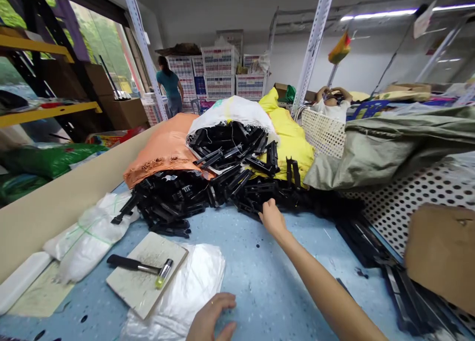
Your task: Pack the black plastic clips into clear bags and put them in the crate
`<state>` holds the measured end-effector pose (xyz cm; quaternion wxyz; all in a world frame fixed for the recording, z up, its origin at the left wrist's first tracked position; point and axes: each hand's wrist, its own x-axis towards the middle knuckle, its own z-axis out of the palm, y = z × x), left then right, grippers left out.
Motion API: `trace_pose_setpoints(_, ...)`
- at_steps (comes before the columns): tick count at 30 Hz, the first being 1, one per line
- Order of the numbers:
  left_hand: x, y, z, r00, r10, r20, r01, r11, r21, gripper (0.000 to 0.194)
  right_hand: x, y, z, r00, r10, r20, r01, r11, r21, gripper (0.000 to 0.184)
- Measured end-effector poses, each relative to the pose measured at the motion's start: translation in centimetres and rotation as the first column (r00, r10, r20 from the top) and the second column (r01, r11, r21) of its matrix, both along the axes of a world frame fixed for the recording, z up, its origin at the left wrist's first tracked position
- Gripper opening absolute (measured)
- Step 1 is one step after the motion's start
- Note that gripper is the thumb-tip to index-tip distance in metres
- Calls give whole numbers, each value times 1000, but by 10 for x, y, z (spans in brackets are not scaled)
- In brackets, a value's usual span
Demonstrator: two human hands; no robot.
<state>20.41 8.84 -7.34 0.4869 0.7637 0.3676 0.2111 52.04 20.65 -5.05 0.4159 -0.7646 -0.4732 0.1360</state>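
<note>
My right hand (274, 219) reaches forward to the front edge of a heap of long black plastic parts (256, 190). Its fingers are curled closed at the end of one black part there; the fingertips are partly hidden. Low in the view, my left hand (213, 317) is empty, with thumb and fingers apart, beside a stack of clear plastic bags (196, 281). The black parts spill from an orange sack (163, 143), a white sack (237, 111) and a yellow sack (293, 133).
A hammer (137, 265) lies on a pale square slab (156, 247) at left. Behind it is a bundle of white plastic bags (89, 232). More black parts (399, 291) lie at right, near a brown cardboard piece (441, 252) and perforated white panel. Two people are farther back.
</note>
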Motion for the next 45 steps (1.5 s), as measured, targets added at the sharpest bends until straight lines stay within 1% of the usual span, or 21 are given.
trace_pose_setpoints(3,36,12,10,979,146,141,-112,968,-223,31,15,-20,-7,994,-19,-106,19,1000,5,11)
trace_pose_setpoints(5,66,26,11,954,225,196,-131,907,-401,38,25,-42,-10,979,-45,-201,51,998,21,17)
trace_pose_setpoints(8,114,43,8,887,348,304,-64,743,-666,55,23,-86,-18,940,-94,-329,117,992,49,28)
trace_pose_setpoints(11,156,49,7,795,462,393,87,555,-827,71,-5,-138,-28,916,-138,-376,183,979,85,34)
trace_pose_setpoints(13,175,46,8,746,496,446,163,513,-843,81,-30,-168,-33,919,-162,-361,233,959,163,34)
trace_pose_setpoints(16,182,39,13,683,506,527,233,533,-813,77,-63,-194,-32,866,-190,-462,344,898,276,34)
trace_pose_setpoints(17,179,38,15,674,495,548,253,543,-801,71,-71,-197,-31,809,-165,-564,368,891,267,33)
trace_pose_setpoints(19,167,36,20,688,444,573,267,580,-770,61,-87,-197,-26,618,-70,-783,342,921,188,30)
trace_pose_setpoints(21,150,35,27,740,374,559,210,661,-720,60,-103,-193,-22,433,5,-901,213,971,107,28)
trace_pose_setpoints(22,141,34,32,773,343,534,157,712,-684,64,-111,-192,-20,411,26,-911,144,985,93,27)
trace_pose_setpoints(23,133,33,36,803,320,502,97,761,-641,68,-119,-190,-18,447,47,-893,95,991,99,26)
trace_pose_setpoints(24,125,31,41,829,303,469,40,805,-592,72,-125,-190,-16,526,68,-847,66,991,120,24)
trace_pose_setpoints(26,111,26,50,861,303,408,-76,870,-487,75,-135,-189,-11,730,111,-675,26,981,190,20)
trace_pose_setpoints(28,100,22,58,863,349,366,-185,891,-415,70,-138,-189,-3,871,175,-458,-58,964,258,19)
trace_pose_setpoints(29,95,21,62,856,377,352,-226,888,-401,65,-137,-189,2,900,242,-363,-141,949,281,22)
trace_pose_setpoints(31,85,23,69,838,413,356,-252,872,-419,52,-129,-184,13,881,419,-218,-344,886,312,23)
trace_pose_setpoints(33,75,26,74,834,390,390,-183,863,-470,41,-117,-173,26,843,526,-109,-470,820,327,25)
trace_pose_setpoints(37,63,24,85,823,294,485,67,799,-598,34,-91,-136,52,884,407,228,-459,847,267,29)
trace_pose_setpoints(40,62,17,89,807,251,534,196,740,-644,35,-81,-109,62,786,390,480,-522,834,178,31)
trace_pose_setpoints(42,65,13,89,817,252,519,176,748,-640,38,-80,-99,62,754,428,498,-561,814,151,35)
trace_pose_setpoints(45,70,13,86,838,287,464,81,776,-626,42,-81,-95,59,827,486,283,-533,837,122,41)
